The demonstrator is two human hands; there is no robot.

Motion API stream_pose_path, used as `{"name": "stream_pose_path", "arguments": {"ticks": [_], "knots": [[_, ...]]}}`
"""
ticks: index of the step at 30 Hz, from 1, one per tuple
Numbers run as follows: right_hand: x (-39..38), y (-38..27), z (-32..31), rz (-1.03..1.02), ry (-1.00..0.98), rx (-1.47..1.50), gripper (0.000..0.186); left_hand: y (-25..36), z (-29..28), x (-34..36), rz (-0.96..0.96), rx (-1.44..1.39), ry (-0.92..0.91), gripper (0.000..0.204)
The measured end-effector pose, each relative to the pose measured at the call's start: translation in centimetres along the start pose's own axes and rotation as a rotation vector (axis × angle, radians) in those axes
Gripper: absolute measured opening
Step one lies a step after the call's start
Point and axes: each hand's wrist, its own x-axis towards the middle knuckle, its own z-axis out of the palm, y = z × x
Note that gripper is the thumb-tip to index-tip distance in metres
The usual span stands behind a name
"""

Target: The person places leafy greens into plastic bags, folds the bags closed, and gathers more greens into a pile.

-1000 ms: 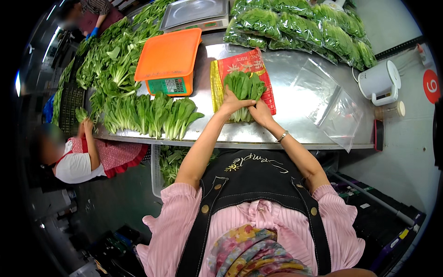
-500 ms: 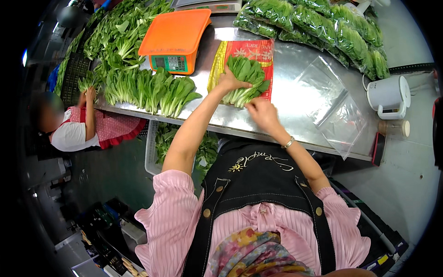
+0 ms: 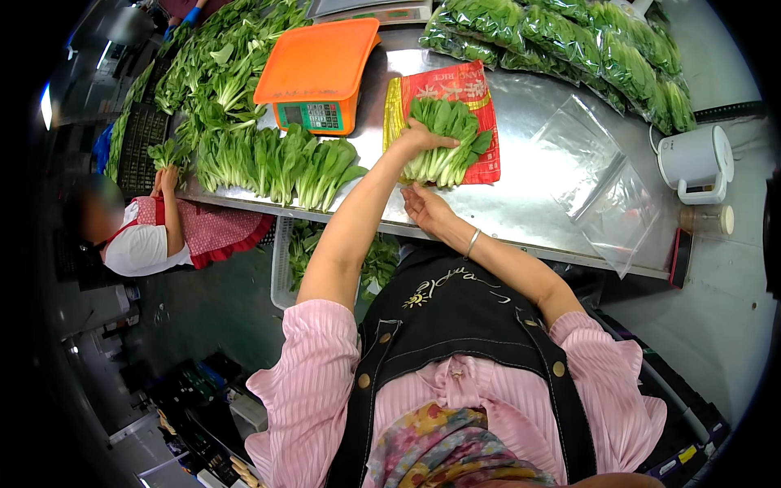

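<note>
A bunch of bok choy point(image 3: 446, 134) lies on a flat red-and-yellow sack point(image 3: 482, 91) on the metal table. My left hand point(image 3: 421, 140) grips the bunch from its left side, with the thumb stretched across the leaves. Just below the stem ends is my right hand point(image 3: 429, 209), palm partly turned up, fingers apart and nothing in them. Left of the sack stands an orange scale point(image 3: 313, 73). A row of loose bok choy point(image 3: 272, 167) lines the table edge in front of that scale.
Bagged greens point(image 3: 561, 41) are piled at the far right. Clear plastic bags point(image 3: 606, 183) lie on the table near a white kettle point(image 3: 695, 163). Under the table edge stands a white crate point(image 3: 282, 264) of greens. A co-worker point(image 3: 154, 228) handles greens at the left.
My right hand has moved from the right side of the stems to below their lower left ends, and its fingers have spread. My left hand stays on the bunch.
</note>
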Motion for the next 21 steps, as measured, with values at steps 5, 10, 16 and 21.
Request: {"name": "stream_pose_path", "arguments": {"ticks": [5, 10, 16, 21], "knots": [[-0.1, 0.1, 0.3, -0.011, 0.005, 0.064, 0.016, 0.4, -0.1, -0.7, 0.0, -0.011, -0.005, 0.149], [0.0, 0.5, 0.0, -0.047, -0.035, 0.158, 0.015, 0.9, -0.4, -1.6, -0.005, -0.034, -0.03, 0.148], [1.1, 0.8, 0.4, -0.072, -0.058, 0.192, 0.015, 0.8, -0.4, -1.8, -0.003, -0.031, -0.033, 0.147], [1.5, 1.2, 0.4, -0.075, -0.05, 0.222, 0.015, 0.9, -0.5, -2.3, 0.003, -0.009, -0.018, 0.145]]}}
